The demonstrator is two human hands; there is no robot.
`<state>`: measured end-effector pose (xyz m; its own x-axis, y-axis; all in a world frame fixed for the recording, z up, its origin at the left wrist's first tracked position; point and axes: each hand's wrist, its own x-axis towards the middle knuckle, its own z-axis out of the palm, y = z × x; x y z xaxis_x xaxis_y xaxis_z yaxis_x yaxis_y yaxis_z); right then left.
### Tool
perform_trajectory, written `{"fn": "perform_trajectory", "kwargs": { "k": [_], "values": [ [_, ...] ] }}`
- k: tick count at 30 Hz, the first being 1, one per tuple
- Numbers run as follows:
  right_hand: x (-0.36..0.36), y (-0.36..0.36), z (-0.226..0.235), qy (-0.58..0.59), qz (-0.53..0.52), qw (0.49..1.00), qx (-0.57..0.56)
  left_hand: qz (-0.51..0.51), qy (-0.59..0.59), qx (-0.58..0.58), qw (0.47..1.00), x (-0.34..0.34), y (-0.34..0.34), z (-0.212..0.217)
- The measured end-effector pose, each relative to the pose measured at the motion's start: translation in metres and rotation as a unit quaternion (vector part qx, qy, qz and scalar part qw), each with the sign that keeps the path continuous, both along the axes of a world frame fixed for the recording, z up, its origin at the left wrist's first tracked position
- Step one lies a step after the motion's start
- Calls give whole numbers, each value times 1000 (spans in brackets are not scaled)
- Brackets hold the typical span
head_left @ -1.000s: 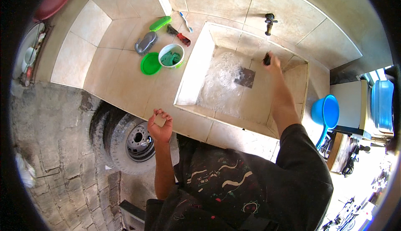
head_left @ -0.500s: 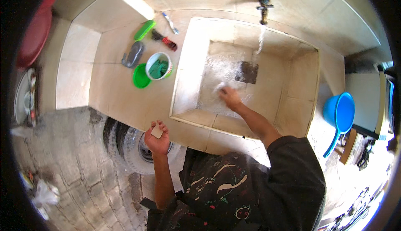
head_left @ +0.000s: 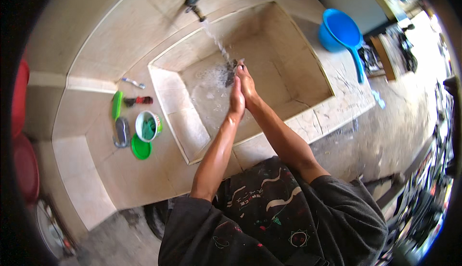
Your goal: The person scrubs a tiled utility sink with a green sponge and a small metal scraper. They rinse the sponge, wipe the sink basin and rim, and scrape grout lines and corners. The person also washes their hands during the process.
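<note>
My left hand (head_left: 237, 98) and my right hand (head_left: 246, 82) are pressed palm to palm over the tiled sink basin (head_left: 301, 71). Water from the wall tap (head_left: 194, 10) falls in a stream (head_left: 216, 40) onto my fingertips. Something small shows pale and dark at the fingertips, too unclear to name. Whatever lies between the palms is hidden. Behind my hands, the dark drain patch in the basin floor is partly covered, and bubbly water (head_left: 204, 90) spreads to its left. Both forearms look wet.
Left of the basin are a white tub (head_left: 146, 126) holding green pieces, a green lid (head_left: 141, 147), a grey brush (head_left: 122, 132), a green brush (head_left: 117, 105), a red-and-black brush (head_left: 138, 101) and a toothbrush (head_left: 133, 83). A blue dipper (head_left: 342, 31) rests on the right ledge.
My left hand, earlier held outside the basin with a flat beige piece on it, has come in against my right hand. Both are now beneath the stream. My view has turned and shifted right.
</note>
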<state>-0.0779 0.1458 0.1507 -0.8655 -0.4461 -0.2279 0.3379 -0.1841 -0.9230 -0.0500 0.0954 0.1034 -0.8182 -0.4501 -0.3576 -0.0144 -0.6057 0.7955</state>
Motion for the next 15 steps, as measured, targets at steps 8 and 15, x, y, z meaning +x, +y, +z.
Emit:
{"fn": "perform_trajectory", "kwargs": {
  "k": [8,15],
  "values": [
    [-1,14,1,17,-79,997,-18,-96,42,2,994,-3,10,14],
    [48,24,-15,4,-82,993,89,-114,113,114,980,18,38,-39]
  ]
}}
